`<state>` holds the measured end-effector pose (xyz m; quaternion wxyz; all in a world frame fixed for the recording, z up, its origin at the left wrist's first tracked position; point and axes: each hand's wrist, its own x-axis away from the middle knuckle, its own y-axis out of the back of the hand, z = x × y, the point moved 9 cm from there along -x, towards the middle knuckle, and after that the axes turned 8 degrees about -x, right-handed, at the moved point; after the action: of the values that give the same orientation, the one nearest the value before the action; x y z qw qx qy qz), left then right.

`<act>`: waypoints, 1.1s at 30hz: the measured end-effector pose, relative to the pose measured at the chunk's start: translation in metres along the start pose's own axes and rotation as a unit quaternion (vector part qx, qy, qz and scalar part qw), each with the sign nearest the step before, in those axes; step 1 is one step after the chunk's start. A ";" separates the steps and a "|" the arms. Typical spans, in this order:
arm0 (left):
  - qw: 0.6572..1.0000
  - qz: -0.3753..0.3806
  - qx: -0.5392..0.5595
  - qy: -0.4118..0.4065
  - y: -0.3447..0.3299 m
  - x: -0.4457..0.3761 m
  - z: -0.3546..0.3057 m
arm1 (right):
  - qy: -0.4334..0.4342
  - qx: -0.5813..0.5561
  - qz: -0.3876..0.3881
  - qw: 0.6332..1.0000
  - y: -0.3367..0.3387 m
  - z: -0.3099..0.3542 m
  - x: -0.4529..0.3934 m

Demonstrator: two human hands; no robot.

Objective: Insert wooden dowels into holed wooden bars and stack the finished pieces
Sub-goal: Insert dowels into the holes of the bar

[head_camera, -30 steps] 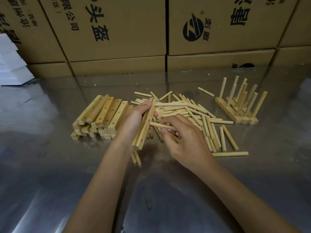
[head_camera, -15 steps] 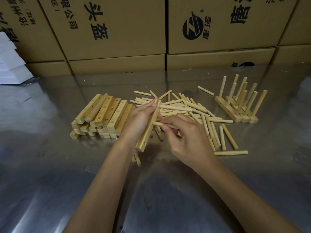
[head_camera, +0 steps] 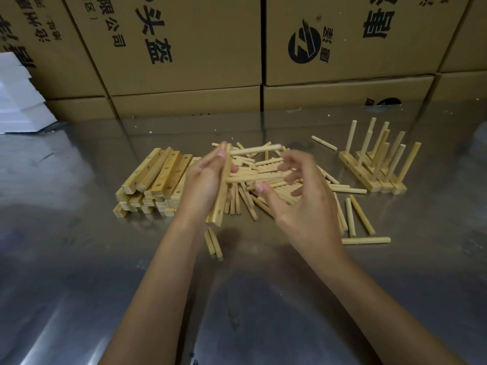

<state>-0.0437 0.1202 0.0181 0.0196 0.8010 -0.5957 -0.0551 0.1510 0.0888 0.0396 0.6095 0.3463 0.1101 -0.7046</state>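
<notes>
A: What is seen left of the fingers?

B: A stack of holed bars is kept just beside the left hand, probably for quick reach.

A: And in that hand?

B: One bar is gripped on edge, fingers curled round it, so its holes are presented rightward; two dowels seem seated in it already.

A: The right hand?

B: Its fingers are spread loosely above the loose dowel pile; nothing is held. Well beyond them, the finished pieces are stood together, pegs upward.
</notes>
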 end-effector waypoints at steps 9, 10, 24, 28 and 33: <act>0.980 -0.051 0.179 0.066 0.047 -0.014 0.013 | 0.125 0.112 0.259 0.951 -0.106 0.044 0.040; 0.980 -0.046 0.183 0.061 0.046 -0.015 0.011 | 0.119 0.121 0.266 0.949 -0.117 0.047 0.042; 0.982 -0.014 0.174 0.068 0.031 -0.015 0.014 | -0.117 0.132 0.243 0.954 -0.076 -0.020 -0.001; 0.984 -0.005 0.163 0.069 0.021 -0.013 0.016 | -0.250 -0.112 0.161 0.948 -0.037 -0.040 -0.012; 0.986 -0.020 0.142 0.085 0.007 -0.011 0.021 | -0.240 -0.301 0.185 0.904 -0.036 -0.014 0.001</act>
<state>-0.0557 0.1298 -0.0013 -0.0447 0.8091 -0.5779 0.0973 0.1227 0.1044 0.0192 0.8121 -0.0188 0.1012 -0.5744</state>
